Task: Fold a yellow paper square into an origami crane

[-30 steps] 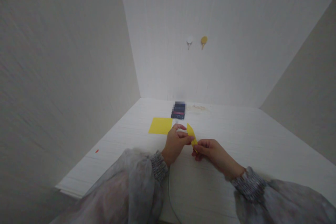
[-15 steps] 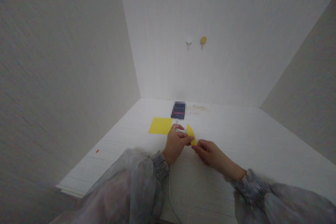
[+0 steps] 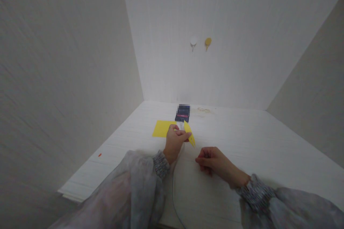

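My left hand pinches a small folded yellow piece, likely paper or felt, between thumb and fingers. The piece stands tilted and narrows to points at its top and bottom. A tiny dark spot shows near its lower part. To the right and a little nearer, my right hand is closed, thumb against fingers, apart from the yellow piece. Whatever it pinches, if anything, is too small to make out. A flat yellow sheet lies just left of my left hand, which covers its right edge.
Behind my left hand lies a phone with a blurred screen. A white cable runs from it toward the front edge. One small orange scrap lies at the left. A white hook and a yellow hook are on the back wall.
My right hand has come away from the yellow piece, moving slightly toward me. My left hand has shifted a little left and away from me with the piece.
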Demonstrator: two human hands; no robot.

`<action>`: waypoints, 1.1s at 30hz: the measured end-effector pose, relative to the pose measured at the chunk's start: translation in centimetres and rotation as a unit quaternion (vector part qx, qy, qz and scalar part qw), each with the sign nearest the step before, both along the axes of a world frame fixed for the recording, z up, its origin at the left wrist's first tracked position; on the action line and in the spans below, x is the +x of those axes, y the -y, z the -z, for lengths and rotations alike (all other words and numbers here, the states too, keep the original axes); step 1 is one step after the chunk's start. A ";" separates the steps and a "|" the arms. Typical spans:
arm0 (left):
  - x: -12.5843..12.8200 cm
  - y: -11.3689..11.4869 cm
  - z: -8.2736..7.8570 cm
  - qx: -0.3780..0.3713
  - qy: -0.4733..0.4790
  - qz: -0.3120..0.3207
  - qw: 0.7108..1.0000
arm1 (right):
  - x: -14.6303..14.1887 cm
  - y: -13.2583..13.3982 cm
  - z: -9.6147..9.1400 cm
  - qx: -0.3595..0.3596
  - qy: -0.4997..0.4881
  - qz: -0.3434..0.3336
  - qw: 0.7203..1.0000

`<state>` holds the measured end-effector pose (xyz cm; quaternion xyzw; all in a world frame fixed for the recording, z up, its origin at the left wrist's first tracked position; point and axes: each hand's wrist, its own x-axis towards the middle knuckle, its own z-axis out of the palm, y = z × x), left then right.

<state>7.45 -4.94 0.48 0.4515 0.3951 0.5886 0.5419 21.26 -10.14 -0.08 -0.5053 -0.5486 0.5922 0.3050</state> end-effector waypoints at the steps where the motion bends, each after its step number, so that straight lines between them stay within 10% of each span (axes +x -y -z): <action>1: -0.1 0.0 0.0 0.003 -0.002 0.008 1.000 | 0.0 0.0 -0.1 -0.009 -0.006 -0.006 1.000; 11: 0.1 0.7 0.2 -0.009 -0.042 0.186 0.982 | 0.5 -0.9 -1.0 0.155 -0.146 0.077 0.974; 33: 0.2 0.9 -0.3 0.021 -0.025 0.196 0.980 | 0.6 -0.6 -1.1 0.147 -0.169 0.084 0.971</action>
